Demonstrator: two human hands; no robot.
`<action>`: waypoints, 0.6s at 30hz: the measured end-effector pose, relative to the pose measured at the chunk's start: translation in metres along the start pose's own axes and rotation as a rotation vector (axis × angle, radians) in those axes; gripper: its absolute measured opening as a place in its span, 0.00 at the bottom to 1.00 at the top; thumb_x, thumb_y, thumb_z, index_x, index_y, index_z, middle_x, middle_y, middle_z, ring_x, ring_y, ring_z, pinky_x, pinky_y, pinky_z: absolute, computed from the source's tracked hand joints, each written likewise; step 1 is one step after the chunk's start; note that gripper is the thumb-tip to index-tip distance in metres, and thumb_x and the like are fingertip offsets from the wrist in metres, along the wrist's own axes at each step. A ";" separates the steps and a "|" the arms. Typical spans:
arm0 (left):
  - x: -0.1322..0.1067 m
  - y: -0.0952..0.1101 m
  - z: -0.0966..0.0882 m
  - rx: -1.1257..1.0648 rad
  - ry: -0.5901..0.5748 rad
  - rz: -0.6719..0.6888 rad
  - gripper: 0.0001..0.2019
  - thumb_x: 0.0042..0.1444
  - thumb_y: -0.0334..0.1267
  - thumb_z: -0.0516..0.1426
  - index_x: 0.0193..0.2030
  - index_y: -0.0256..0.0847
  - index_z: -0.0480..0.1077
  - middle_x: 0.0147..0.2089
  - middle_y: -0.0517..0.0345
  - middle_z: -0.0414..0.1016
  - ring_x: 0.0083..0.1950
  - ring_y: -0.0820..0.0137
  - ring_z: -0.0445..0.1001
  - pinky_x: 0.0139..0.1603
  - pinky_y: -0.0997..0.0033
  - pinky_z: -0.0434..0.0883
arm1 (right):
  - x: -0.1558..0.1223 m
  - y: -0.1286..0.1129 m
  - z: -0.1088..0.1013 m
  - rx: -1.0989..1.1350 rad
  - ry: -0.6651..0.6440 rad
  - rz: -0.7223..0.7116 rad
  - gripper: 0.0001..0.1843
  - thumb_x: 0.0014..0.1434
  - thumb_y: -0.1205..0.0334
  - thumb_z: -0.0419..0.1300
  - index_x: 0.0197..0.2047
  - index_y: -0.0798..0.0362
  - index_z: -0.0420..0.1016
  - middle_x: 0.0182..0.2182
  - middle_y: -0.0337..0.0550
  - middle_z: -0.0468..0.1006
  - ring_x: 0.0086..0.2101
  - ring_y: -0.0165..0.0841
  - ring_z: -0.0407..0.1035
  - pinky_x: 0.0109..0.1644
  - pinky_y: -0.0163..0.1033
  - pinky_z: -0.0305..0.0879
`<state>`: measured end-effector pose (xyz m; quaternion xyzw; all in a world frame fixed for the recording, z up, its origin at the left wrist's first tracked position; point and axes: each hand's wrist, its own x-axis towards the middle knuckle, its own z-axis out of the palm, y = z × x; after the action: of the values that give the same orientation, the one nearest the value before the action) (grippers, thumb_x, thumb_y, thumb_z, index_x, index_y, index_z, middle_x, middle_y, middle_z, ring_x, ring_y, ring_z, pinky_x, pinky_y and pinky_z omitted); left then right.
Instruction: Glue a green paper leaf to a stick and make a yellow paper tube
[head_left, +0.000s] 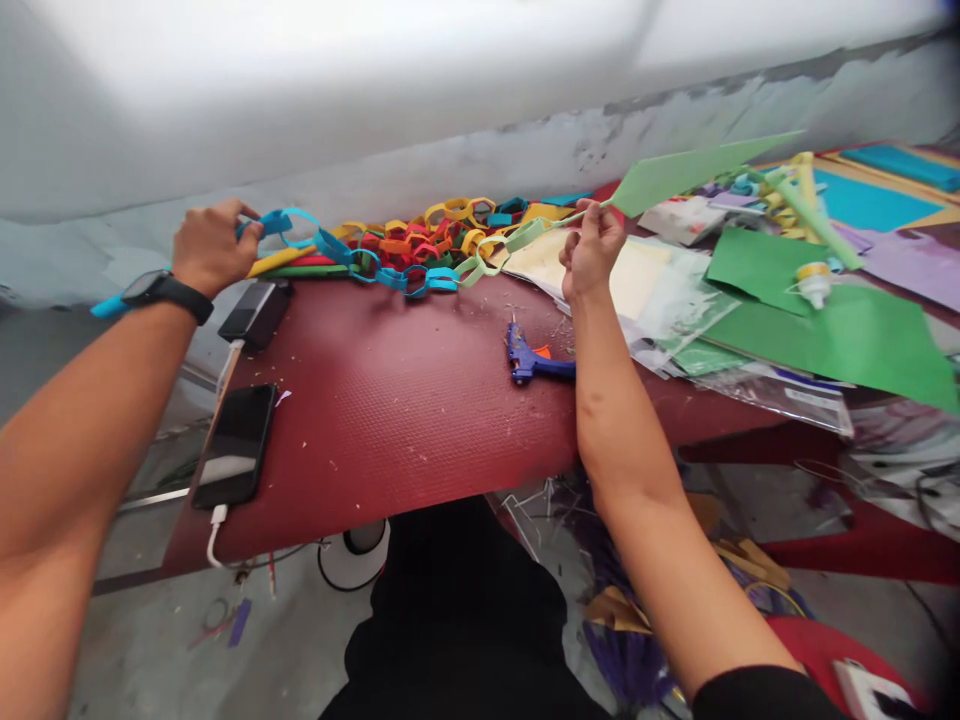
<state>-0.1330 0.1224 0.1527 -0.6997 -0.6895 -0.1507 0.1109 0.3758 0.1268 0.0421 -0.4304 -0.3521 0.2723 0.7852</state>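
Observation:
A paper chain [409, 250] of blue, green, yellow, orange and red loops lies along the far edge of a dark red table [390, 410]. My left hand [212, 246], with a black watch on the wrist, is closed on a blue loop at the chain's left end and holds it up. My right hand [591, 250] is pinched shut on a light green paper sheet [690, 170] where it narrows to a strip joining the chain's light green loops. A blue glue gun [534, 362] rests on the table just left of my right forearm.
A black phone [236, 445] on a white cable lies at the table's left edge, a black power bank [255, 312] behind it. Green paper sheets [832, 335], plastic sleeves and a glue bottle [813, 282] crowd the right side. A wall runs close behind.

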 end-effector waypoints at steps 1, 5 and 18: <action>0.001 0.003 0.000 -0.051 0.046 0.002 0.29 0.75 0.58 0.48 0.70 0.44 0.73 0.62 0.55 0.81 0.55 0.62 0.72 0.66 0.55 0.72 | 0.002 0.002 -0.001 0.005 0.024 0.007 0.18 0.69 0.40 0.67 0.39 0.44 0.70 0.30 0.32 0.70 0.19 0.23 0.48 0.21 0.34 0.43; 0.014 0.009 0.005 -0.176 0.147 -0.041 0.30 0.76 0.58 0.51 0.70 0.37 0.72 0.64 0.57 0.80 0.57 0.67 0.72 0.75 0.58 0.67 | 0.008 0.005 -0.006 -0.003 0.168 0.073 0.25 0.70 0.39 0.68 0.36 0.46 0.61 0.28 0.29 0.71 0.18 0.22 0.48 0.20 0.31 0.40; 0.052 -0.030 0.042 -0.129 0.070 0.007 0.21 0.74 0.41 0.56 0.67 0.33 0.76 0.65 0.52 0.83 0.54 0.69 0.72 0.68 0.65 0.70 | 0.075 -0.017 0.016 -0.011 0.200 0.370 0.19 0.86 0.64 0.45 0.37 0.46 0.58 0.24 0.25 0.69 0.20 0.24 0.45 0.24 0.32 0.40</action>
<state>-0.1602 0.1868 0.1314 -0.7019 -0.6718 -0.2186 0.0901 0.4109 0.1811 0.0870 -0.5169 -0.1890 0.3660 0.7504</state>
